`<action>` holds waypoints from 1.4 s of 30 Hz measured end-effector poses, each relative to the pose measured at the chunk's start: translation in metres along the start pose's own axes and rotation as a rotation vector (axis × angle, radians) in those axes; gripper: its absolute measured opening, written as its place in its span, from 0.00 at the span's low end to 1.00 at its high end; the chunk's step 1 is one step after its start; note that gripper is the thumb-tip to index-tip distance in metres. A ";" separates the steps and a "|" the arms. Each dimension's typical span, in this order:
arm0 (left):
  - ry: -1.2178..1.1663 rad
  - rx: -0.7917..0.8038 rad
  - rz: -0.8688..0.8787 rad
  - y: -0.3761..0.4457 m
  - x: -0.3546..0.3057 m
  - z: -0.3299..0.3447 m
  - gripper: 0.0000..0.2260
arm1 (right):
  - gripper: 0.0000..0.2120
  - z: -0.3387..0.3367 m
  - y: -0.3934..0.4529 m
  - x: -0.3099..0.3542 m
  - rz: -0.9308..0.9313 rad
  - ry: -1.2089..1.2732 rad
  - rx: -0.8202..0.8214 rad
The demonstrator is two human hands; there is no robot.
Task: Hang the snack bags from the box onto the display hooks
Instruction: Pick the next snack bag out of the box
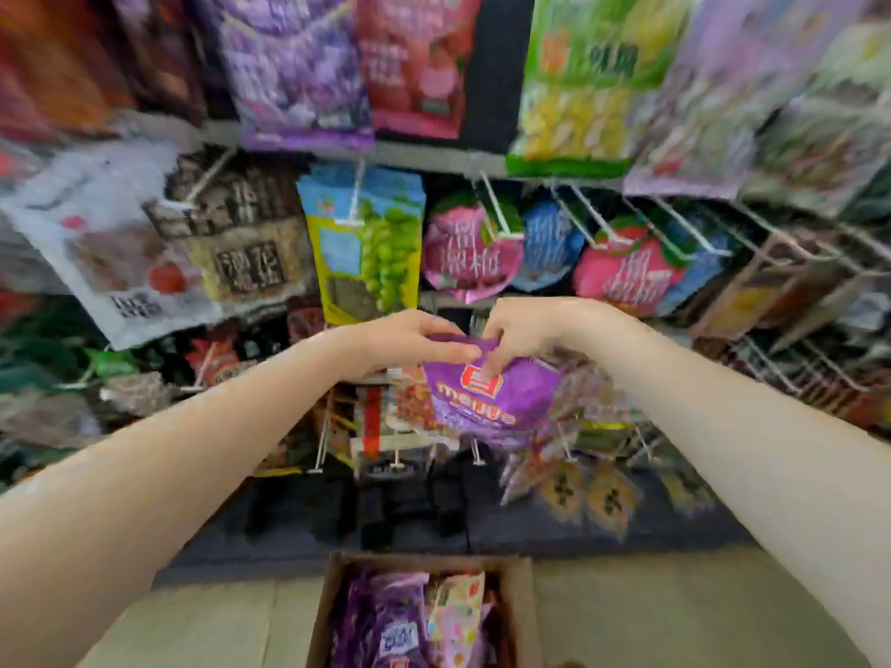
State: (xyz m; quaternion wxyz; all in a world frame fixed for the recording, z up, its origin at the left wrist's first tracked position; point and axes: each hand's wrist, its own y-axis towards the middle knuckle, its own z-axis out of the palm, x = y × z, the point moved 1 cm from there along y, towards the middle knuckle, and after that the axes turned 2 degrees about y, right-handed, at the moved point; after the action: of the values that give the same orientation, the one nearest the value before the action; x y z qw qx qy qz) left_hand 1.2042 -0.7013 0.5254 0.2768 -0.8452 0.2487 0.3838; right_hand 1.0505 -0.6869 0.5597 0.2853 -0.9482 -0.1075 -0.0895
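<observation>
A purple snack bag point(496, 402) with a red logo hangs between my two hands in front of the display rack. My left hand point(410, 342) pinches its top edge from the left, and my right hand point(523, 337) pinches the top from the right, fingers curled over the bag. The bag's upper edge is partly hidden by my fingers. Below, at the bottom centre, an open cardboard box point(523, 614) holds more snack bags point(385, 624), mostly purple ones and a pale dotted one. White wire display hooks point(499, 209) stick out from the rack above my hands.
Hanging bags fill the rack: a green grape bag point(371, 248), pink and blue round bags point(470, 255), a large purple bag point(294, 69) and a green bag point(586, 84) higher up. Bare wire hooks point(790, 243) extend at the right. A pale floor point(651, 614) surrounds the box.
</observation>
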 end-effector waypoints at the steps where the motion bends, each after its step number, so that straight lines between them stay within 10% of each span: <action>1: 0.102 -0.060 0.038 -0.011 -0.022 -0.022 0.10 | 0.17 -0.029 -0.018 0.011 -0.021 0.000 -0.067; 11: 0.445 -0.372 0.335 -0.098 -0.132 -0.189 0.06 | 0.08 -0.188 -0.108 0.090 -0.180 0.082 -0.491; 18: 0.695 -0.159 0.278 -0.127 -0.132 -0.233 0.12 | 0.04 -0.210 -0.103 0.159 -0.184 -0.059 -0.408; 31: 0.453 -0.555 0.439 -0.120 -0.089 -0.326 0.08 | 0.05 -0.226 -0.059 0.187 -0.079 0.561 -0.823; 42: 0.804 -0.841 0.347 -0.095 -0.089 -0.332 0.11 | 0.11 -0.242 -0.027 0.206 0.097 0.453 -1.005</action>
State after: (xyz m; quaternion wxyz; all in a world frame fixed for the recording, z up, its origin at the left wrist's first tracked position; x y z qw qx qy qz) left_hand 1.3819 -0.8327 0.8047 -0.2632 -0.9079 0.2951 0.1393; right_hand 1.2154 -0.7685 0.8201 -0.1824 -0.9286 0.0561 -0.3184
